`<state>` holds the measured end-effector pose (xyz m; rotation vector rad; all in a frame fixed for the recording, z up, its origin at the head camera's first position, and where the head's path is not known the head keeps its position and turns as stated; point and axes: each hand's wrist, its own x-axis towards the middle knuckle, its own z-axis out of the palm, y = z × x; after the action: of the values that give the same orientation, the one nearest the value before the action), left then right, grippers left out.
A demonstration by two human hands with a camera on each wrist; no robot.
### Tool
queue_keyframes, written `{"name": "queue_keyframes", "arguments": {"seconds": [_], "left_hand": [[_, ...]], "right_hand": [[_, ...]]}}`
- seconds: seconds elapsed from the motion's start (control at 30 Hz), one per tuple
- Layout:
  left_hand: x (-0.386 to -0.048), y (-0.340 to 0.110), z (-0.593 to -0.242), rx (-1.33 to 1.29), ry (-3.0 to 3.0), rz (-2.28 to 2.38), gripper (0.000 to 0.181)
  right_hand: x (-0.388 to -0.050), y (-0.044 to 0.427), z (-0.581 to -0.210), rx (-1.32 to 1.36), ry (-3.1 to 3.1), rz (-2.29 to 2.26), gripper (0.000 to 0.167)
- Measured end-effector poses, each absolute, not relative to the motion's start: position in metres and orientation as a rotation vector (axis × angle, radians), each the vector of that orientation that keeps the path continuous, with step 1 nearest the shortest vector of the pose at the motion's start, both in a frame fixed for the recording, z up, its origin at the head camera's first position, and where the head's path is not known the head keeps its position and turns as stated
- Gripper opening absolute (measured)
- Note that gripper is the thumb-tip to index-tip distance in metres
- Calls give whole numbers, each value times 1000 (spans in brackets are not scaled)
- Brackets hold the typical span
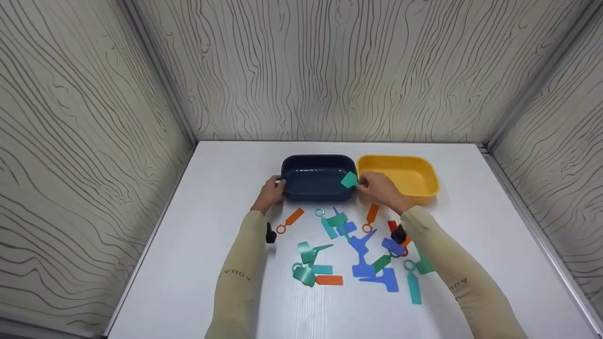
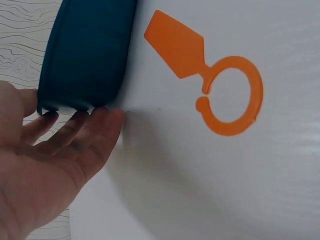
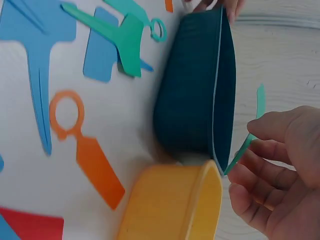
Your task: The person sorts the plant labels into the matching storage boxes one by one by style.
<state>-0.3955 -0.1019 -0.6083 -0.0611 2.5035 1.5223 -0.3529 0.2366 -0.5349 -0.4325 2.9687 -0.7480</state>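
Around the back and both sides stand pale walls [image 1: 306,70] patterned with dark, wavy wood-grain lines, with grey strips [image 1: 158,70] at the corners. Between them lies a smooth white tabletop [image 1: 179,282], its far edge along the back wall, a soft sheen towards the front. Two tan sleeves [image 1: 240,273] with dark lettering reach across it. Near the back, a blue box [image 1: 315,181] and a yellow box [image 1: 410,176] sit side by side, the blue one on the left. The left hand [image 1: 271,192] is clamped on the blue box's left end; the right hand [image 1: 379,188] pinches thumb and fingers together by its right end. Nearer the front, loose blue tags [image 1: 363,271], teal tags [image 1: 414,289] and orange tags [image 1: 330,280] are scattered, some overlapping. Held in the right hand's pinch, a green tag [image 1: 349,180] is over the blue box's right end; whether it touches the rim I cannot tell.
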Motion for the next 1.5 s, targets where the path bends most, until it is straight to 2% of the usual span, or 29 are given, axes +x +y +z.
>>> {"name": "queue_keyframes", "arguments": {"seconds": [0.97,1.2,1.5], "left_hand": [[-396,-100,-608,-62,2556,1470,43],[-396,-97,-608,-62,2563,1439,45],[-398,-100,-609,-53,2573,1442,46]], "right_hand": [[-392,307,-519,-390,3000,-538,31],[-384,301,-518,-340,2945,-515,39],[-368,265,-514,-436,2944,-581,37]]}}
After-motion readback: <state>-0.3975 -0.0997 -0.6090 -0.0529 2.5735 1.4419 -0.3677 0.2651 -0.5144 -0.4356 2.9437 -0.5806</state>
